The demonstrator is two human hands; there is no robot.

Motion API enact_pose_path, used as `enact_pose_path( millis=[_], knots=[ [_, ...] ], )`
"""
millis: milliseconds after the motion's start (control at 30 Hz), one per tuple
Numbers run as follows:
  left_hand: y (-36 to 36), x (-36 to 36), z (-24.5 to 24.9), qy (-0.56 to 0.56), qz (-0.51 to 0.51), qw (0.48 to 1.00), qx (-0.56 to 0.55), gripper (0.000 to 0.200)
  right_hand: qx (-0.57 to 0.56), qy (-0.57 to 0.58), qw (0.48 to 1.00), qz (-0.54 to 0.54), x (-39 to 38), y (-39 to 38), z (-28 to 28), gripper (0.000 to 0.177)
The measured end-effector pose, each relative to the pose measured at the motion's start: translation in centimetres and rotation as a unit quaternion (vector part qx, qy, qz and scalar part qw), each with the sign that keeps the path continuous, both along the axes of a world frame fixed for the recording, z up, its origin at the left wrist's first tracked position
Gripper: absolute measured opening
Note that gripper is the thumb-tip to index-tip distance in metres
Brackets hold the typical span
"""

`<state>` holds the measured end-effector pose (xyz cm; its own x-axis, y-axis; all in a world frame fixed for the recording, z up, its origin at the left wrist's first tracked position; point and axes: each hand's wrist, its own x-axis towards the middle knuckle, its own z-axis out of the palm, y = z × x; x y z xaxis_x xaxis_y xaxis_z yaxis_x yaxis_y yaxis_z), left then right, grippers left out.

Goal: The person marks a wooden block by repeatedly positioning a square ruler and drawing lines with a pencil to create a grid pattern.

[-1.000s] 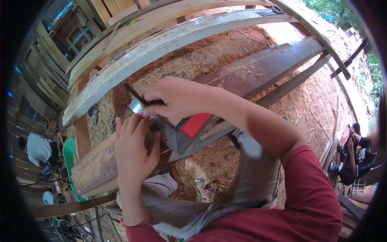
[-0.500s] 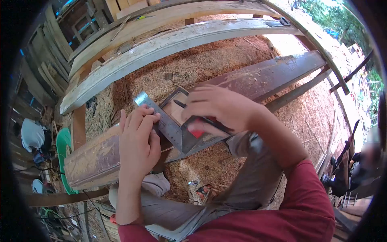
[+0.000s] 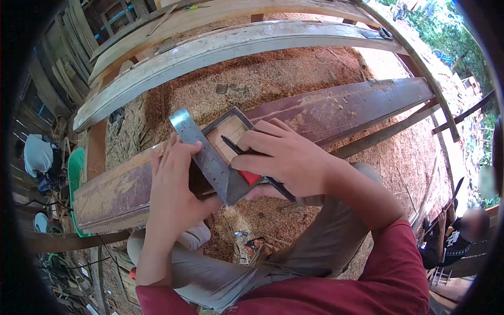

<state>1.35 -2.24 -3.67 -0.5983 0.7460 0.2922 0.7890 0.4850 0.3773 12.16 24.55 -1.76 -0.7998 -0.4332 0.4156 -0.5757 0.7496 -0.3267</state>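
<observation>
A metal square (image 3: pixel 202 155) with a ruled blade lies slanted along the left side of a small dark-framed wooden piece (image 3: pixel 226 131), whose pale face carries thin lines. My left hand (image 3: pixel 176 181) grips the square, with fingertips on the blade and the thumb low near its corner. In my right hand (image 3: pixel 286 157) is a black pen (image 3: pixel 229 143), its tip over the pale face. A red object (image 3: pixel 250 177) shows beneath that hand, partly hidden. All of this is above a dark reddish plank (image 3: pixel 336 113).
A long whitish beam (image 3: pixel 210 52) and a pale board (image 3: pixel 220 22) run across the back. Wood shavings (image 3: pixel 273 76) cover the ground. A green basin (image 3: pixel 76 184) stands at the left. Another person (image 3: pixel 454 239) is at the far right.
My right hand has turned, bringing the pen into clear view over the pale face. The square and framed piece have shifted slightly left, and my left thumb has moved down toward the square's corner.
</observation>
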Motion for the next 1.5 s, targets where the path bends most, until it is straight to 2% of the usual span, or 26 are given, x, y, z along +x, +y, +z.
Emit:
enact_pose_path(
  millis=[67,167,267,367,433,533,633,733,800,867,900,933,1033,1133,1233,1333,1500],
  knots=[
    [0.7,-1.0,-1.1,0.015,0.002,1.0,0.021,0.1,-0.002,-0.009,1.0,-0.004,0.0,-0.2,0.0,0.053],
    [1.0,-2.1,-0.2,-0.008,-0.016,1.0,-0.003,0.102,-0.006,-0.011,1.0,-0.015,0.2,-0.4,0.0,0.058],
    [1.1,-3.0,0.1,-0.04,-0.022,0.999,0.013,0.119,-0.036,0.021,0.999,-0.024,0.0,0.3,0.2,0.06],
    [1.1,-3.4,-0.5,-0.137,-0.052,0.983,0.114,0.15,-0.075,0.067,0.993,-0.065,0.2,2.4,1.2,0.061],
    [1.1,-3.9,-1.5,-0.12,-0.047,0.984,0.124,0.156,-0.1,0.103,0.982,-0.119,0.7,3.9,1.8,0.058],
    [0.8,-3.9,-2.0,-0.089,-0.041,0.99,0.105,0.162,-0.165,0.093,0.964,-0.186,1.5,6.0,1.9,0.049],
    [0.6,-3.5,-1.4,-0.077,-0.036,0.992,0.09,0.163,-0.35,-0.017,0.903,-0.249,2.3,6.5,0.8,0.04],
    [0.4,-3.7,-1.5,-0.064,-0.05,0.991,0.111,0.161,-0.406,0.03,0.885,-0.224,2.0,6.1,0.1,0.032],
    [0.3,-3.9,-1.8,-0.054,-0.06,0.989,0.123,0.159,-0.278,0.189,0.873,-0.354,0.3,6.0,-4.2,0.033],
    [0.3,-4.2,-2.0,-0.05,-0.063,0.989,0.127,0.155,-0.435,0.152,0.818,-0.345,0.4,6.0,-4.4,0.037],
    [0.3,-4.3,-2.1,-0.053,-0.062,0.988,0.13,0.153,-0.633,0.027,0.73,-0.256,1.4,5.9,-2.6,0.041],
    [0.3,-4.4,-2.2,-0.056,-0.06,0.988,0.133,0.152,-0.787,-0.101,0.59,-0.151,2.1,5.8,-1.5,0.044],
    [0.5,-4.8,-2.6,-0.035,-0.059,0.988,0.141,0.147,-0.799,-0.132,0.584,-0.055,1.7,6.2,-2.0,0.049],
    [0.6,-4.3,-2.0,-0.01,-0.047,0.991,0.128,0.143,-0.806,-0.098,0.561,-0.164,1.6,4.8,-1.8,0.044],
    [0.9,-3.8,-0.9,-0.017,-0.051,0.99,0.127,0.139,-0.789,-0.077,0.579,-0.191,1.8,4.0,-1.7,0.036],
    [1.2,-4.2,-0.8,-0.009,-0.07,0.987,0.142,0.133,-0.745,-0.082,0.644,-0.153,2.0,4.1,-1.9,0.029],
    [1.9,-4.9,-1.2,-0.024,-0.09,0.978,0.186,0.126,-0.709,-0.173,0.672,-0.13,3.2,3.7,-1.1,0.027]
  ],
)
